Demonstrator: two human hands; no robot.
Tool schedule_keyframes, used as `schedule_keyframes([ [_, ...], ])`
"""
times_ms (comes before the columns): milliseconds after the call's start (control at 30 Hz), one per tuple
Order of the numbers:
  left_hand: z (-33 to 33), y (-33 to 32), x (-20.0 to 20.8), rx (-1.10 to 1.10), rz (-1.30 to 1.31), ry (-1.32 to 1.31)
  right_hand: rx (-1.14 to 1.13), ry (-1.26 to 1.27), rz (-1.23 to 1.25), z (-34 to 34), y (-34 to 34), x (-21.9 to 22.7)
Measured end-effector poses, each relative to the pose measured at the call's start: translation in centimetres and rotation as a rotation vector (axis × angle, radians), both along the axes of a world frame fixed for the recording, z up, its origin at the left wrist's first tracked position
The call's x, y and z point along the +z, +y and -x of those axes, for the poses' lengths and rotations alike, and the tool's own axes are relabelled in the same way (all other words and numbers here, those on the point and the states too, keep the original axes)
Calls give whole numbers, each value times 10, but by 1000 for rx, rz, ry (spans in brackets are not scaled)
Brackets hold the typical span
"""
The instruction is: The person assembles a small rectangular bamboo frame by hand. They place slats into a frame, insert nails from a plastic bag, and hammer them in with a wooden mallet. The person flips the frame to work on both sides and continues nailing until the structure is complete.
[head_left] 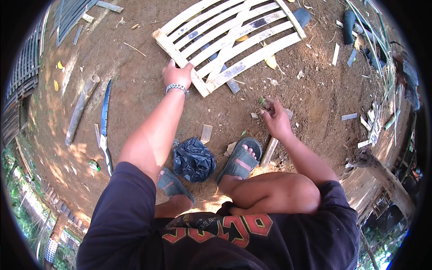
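Observation:
A pale slatted bamboo panel lies on the dirt ahead of me, with curved slats, end bars and a diagonal brace. My left hand, with a chain bracelet at the wrist, grips its near left end bar. To the right, my right hand is low over the ground with its fingers curled. Near its fingertips is a small green bit; whatever it pinches is too small to make out. Under that hand and wrist runs a wooden handle-like stick, partly hidden.
Left of my arm lie a hand saw and a bamboo tube. A black plastic bag sits between my sandalled feet. A small wood offcut is beside it. Bamboo strips and a branch lie at the right.

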State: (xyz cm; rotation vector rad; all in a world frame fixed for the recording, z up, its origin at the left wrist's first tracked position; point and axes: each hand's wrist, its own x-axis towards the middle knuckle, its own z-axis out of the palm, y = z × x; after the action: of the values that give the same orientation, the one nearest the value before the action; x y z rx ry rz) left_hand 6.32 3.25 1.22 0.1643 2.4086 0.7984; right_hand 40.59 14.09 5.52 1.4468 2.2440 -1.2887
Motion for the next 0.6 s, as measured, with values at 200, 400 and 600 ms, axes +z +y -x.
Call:
schedule_keyframes([
  [200, -14, -5, 19, -586, 154, 515, 15, -90, -420, -65, -52, 3],
  [400, -14, 11, 7, -891, 385, 472, -150, -282, -252, -73, -69, 5],
  [600, -17, 19, 15, -859, 393, 330, -188, -211, -270, -97, -67, -11],
])
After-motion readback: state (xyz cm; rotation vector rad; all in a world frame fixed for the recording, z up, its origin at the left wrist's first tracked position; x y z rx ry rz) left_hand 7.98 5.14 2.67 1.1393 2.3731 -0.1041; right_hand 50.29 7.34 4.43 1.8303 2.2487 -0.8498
